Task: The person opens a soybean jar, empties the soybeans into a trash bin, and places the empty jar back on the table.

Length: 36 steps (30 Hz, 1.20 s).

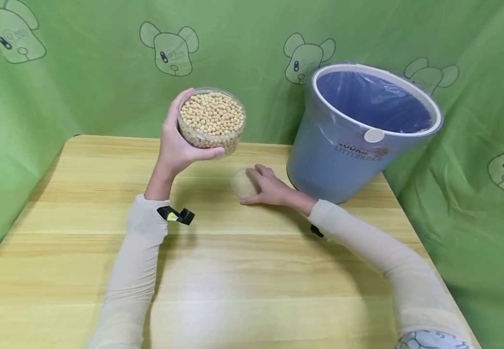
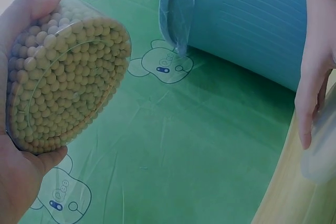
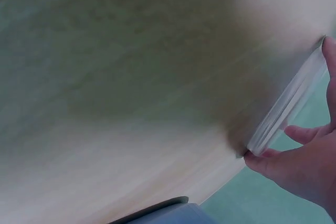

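My left hand [image 1: 179, 140] grips a clear round tub of soybeans [image 1: 212, 118], raised over the far part of the table. The tub has no cover on it, and the beans reach near its rim. In the left wrist view the tub [image 2: 73, 77] is tilted, its bean-filled base showing through the plastic. Lower down and to the right, my right hand [image 1: 271, 186] holds a clear round lid [image 1: 242, 183] by its edges, close over the wooden table. The right wrist view shows the lid [image 3: 289, 106] edge-on between thumb and fingers.
A tall blue trash bin [image 1: 339, 155] with a white rim and plastic liner stands at the table's far right, just beyond my right wrist. Green fabric with cartoon heads [image 1: 243, 63] hangs behind and beside the wooden table [image 1: 217, 271].
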### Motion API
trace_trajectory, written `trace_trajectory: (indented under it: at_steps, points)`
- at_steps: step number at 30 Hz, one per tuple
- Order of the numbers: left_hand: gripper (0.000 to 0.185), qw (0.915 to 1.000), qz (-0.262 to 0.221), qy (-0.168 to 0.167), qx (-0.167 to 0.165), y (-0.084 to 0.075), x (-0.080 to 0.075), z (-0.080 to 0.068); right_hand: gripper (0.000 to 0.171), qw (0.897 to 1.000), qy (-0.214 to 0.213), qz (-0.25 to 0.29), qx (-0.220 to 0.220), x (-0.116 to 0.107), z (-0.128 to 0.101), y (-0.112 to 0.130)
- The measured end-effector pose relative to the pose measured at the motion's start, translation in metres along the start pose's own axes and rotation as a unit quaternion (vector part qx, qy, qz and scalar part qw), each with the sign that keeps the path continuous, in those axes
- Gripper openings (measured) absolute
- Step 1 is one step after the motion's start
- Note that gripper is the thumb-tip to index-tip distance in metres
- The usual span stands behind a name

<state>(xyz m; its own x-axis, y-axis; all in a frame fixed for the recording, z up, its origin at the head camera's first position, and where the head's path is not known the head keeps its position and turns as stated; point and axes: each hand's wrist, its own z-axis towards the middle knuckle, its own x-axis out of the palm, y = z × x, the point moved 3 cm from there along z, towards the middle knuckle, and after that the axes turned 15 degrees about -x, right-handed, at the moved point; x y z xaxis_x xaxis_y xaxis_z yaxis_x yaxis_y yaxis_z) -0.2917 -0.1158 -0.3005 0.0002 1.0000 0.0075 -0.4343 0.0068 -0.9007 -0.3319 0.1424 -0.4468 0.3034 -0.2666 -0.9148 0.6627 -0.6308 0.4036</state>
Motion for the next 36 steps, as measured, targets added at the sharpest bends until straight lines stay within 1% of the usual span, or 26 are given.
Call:
trace_trajectory:
  at_steps: [3,6,8,11,14,17,20,23,25,26,27,28,29,31,33,35,36]
  points:
    - [0.119,1.0,0.008,0.002,0.005,0.01,0.0,0.004,0.109,1.0,0.003,0.001,0.004,0.001,-0.001,0.001]
    - [0.121,0.9999,0.016,0.002,0.003,0.016,0.0,0.005,0.109,1.0,0.007,-0.001,0.005,0.003,-0.001,0.001]
    - [0.121,0.9997,0.023,0.002,-0.001,0.015,0.001,0.005,0.11,1.0,0.01,0.0,0.005,0.002,-0.001,0.001]
    - [0.12,0.9996,0.028,0.002,-0.007,0.01,0.002,0.002,0.112,1.0,0.02,-0.01,0.003,0.0,0.0,0.003]
    - [0.119,0.9995,0.027,0.003,-0.013,0.003,0.004,-0.002,0.114,0.998,0.036,-0.05,-0.006,-0.004,-0.001,0.005]
    - [0.119,0.9996,0.026,0.003,-0.014,0.004,0.005,-0.002,0.11,0.995,0.033,-0.094,-0.023,-0.015,0.0,0.01]
    - [0.121,0.9996,0.026,0.002,-0.01,0.013,0.003,0.002,0.1,0.991,-0.005,-0.124,-0.039,-0.037,0.002,0.022]
    - [0.123,0.9998,0.019,0.0,-0.005,0.02,0.002,0.004,0.089,0.986,-0.071,-0.141,-0.05,-0.067,0.0,0.036]
    - [0.123,0.9999,0.014,0.0,-0.001,0.021,0.001,0.005,0.081,0.977,-0.125,-0.156,-0.067,-0.087,-0.006,0.047]
    - [0.123,0.9999,0.012,-0.001,0.0,0.021,0.0,0.005,0.077,0.971,-0.156,-0.164,-0.081,-0.097,-0.009,0.053]
    - [0.123,0.9999,0.01,-0.002,0.002,0.02,0.0,0.005,0.072,0.961,-0.188,-0.176,-0.098,-0.106,-0.014,0.058]
    - [0.123,0.9999,0.01,-0.004,0.003,0.02,0.0,0.005,0.066,0.949,-0.22,-0.191,-0.117,-0.115,-0.019,0.064]
    - [0.123,0.9999,0.009,-0.005,0.004,0.02,-0.001,0.005,0.061,0.934,-0.254,-0.208,-0.139,-0.123,-0.025,0.069]
    - [0.122,0.9999,0.009,-0.007,0.005,0.019,-0.002,0.004,0.049,0.898,-0.325,-0.238,-0.179,-0.137,-0.037,0.078]
    - [0.122,0.9999,0.01,-0.01,0.006,0.018,-0.002,0.004,0.039,0.856,-0.392,-0.268,-0.206,-0.148,-0.049,0.084]
    - [0.122,0.9998,0.011,-0.012,0.006,0.018,-0.003,0.004,0.032,0.815,-0.456,-0.284,-0.217,-0.156,-0.06,0.085]
    - [0.121,0.9998,0.013,-0.014,0.008,0.018,-0.003,0.005,0.029,0.798,-0.483,-0.288,-0.215,-0.16,-0.065,0.084]
